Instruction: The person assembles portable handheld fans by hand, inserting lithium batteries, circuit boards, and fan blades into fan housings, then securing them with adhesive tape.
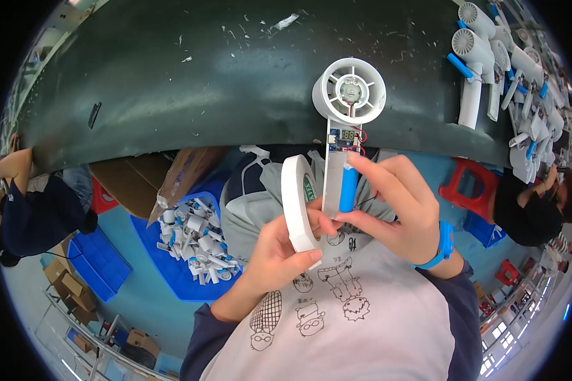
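My left hand is closed on a roll of white tape, thumb at its lower edge. Its fingertips also reach the bottom of a white handheld fan half. The fan's round head points away from me, with spokes and a motor in its middle. A small circuit board with red wires sits in the handle's upper part. Below the board lies a blue cylindrical battery. My right hand pinches the battery end to end between finger and thumb, against the handle.
Dark green table ahead, bearing a black strip and scraps. White fan parts with blue batteries pile at its right. A blue bin of parts stands left of my lap, near cardboard. People sit either side; a red stool is right.
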Motion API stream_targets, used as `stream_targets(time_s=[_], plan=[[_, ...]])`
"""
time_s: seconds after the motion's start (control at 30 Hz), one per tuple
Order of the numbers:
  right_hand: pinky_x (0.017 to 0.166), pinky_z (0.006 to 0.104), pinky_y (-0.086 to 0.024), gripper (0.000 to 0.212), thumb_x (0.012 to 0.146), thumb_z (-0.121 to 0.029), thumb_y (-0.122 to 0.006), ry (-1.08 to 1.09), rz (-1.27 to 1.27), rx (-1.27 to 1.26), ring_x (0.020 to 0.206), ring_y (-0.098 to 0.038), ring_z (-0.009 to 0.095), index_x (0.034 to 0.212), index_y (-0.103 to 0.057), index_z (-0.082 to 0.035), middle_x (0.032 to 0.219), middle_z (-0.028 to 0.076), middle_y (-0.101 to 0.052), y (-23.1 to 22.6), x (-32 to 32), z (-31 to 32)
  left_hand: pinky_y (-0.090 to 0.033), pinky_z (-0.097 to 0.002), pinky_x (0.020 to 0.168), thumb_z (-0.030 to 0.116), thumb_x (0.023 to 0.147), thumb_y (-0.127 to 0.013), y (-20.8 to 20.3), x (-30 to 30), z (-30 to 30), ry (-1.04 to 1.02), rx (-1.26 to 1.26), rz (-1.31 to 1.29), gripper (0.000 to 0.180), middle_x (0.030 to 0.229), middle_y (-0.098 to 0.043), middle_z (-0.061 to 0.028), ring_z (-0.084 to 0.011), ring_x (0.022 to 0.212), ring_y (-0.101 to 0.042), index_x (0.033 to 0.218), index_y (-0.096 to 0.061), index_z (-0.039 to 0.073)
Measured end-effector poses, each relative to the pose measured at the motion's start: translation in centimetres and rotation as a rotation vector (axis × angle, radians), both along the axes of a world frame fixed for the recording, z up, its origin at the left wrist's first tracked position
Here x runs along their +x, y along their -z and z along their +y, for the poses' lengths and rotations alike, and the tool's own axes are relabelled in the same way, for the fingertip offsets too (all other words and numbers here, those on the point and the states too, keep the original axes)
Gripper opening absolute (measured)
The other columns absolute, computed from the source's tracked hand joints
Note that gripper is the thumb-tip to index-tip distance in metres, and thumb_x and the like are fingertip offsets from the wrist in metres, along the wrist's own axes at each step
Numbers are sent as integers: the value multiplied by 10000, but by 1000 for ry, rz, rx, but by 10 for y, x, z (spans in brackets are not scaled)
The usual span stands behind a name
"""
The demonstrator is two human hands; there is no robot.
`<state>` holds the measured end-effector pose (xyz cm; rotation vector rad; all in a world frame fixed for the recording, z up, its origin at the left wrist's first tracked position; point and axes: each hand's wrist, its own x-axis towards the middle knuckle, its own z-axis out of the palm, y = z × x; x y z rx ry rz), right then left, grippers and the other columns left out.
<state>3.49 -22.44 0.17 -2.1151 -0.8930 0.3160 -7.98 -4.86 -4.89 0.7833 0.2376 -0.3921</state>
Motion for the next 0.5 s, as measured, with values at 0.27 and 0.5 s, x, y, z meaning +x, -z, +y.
stream_targets(time_s=[0.27, 0.5], plan=[[570, 298, -409, 676, 597, -89, -802, 17, -184, -132, 691, -482, 197, 1226, -575, 12, 829, 73, -498, 10, -10, 7, -312, -407, 1090, -5, 755, -561, 3, -1, -2, -8, -61, -14, 390, 1300, -475, -192, -243, 1270, -429, 1140, -534, -64], [581, 197, -351, 654, 657, 2, -739, 218, 188, 122, 661, -463, 99, 1270, -511, 2, 856, 32, -494, -5, -4, 2, -279, -413, 1122, -49, 774, -535, 7, 0, -2, -29, -78, -29, 431, 1226, -537, -146, -225, 1296, -401, 1203, -489, -71]])
